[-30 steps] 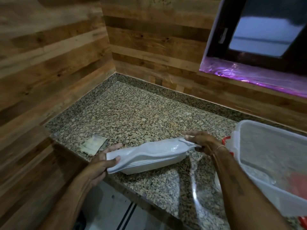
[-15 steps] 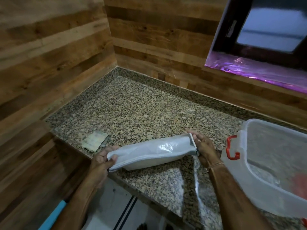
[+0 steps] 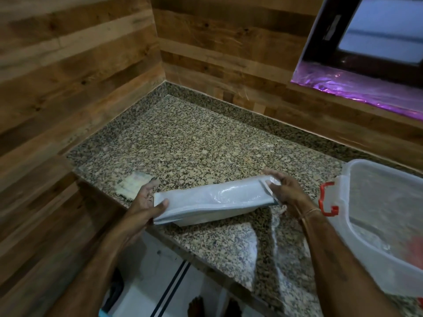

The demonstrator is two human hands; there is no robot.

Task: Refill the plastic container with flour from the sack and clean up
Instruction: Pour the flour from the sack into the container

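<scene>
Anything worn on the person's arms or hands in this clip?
Both forearms are bare, with no sleeves or gloves in view. The left hand wears nothing visible; the right hand has a thin band around its wrist.

2 hands (image 3: 146, 203) (image 3: 287, 194), 1 sack (image 3: 217, 200), 1 plastic container (image 3: 357, 236), 1 paper slip (image 3: 132, 184)

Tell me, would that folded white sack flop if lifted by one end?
Probably floppy: the sack bends and creases between the left hand and right hand gripping its ends. Likely light, since it looks flat and folded. Its glossy surface may be slippery.
</scene>
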